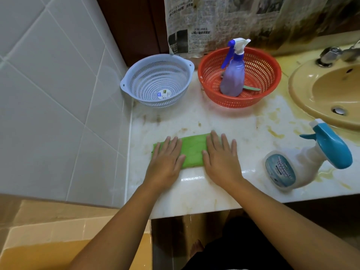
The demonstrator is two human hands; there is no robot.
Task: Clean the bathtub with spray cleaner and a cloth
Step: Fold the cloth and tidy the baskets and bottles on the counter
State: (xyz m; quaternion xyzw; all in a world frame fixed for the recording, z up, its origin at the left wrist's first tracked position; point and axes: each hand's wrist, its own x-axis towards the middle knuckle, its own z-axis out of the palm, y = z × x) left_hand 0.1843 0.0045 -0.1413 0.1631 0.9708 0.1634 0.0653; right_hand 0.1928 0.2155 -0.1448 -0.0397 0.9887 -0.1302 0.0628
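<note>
The fingers (172, 146) of both hands lie straight and slightly spread, pressing flat on the folded green cloth (192, 151) at the lower middle of the frame. To do this fold well, smoothing outward from the centre with even pressure should keep the edges aligned. The left hand (165, 162) covers the cloth's left end and the right hand (222, 162) its right end, both palms down. The spray cleaner (292, 170) lies on its side on the tabletop (224, 117) at right, and the bathtub (78, 225) sits lower left.
</note>
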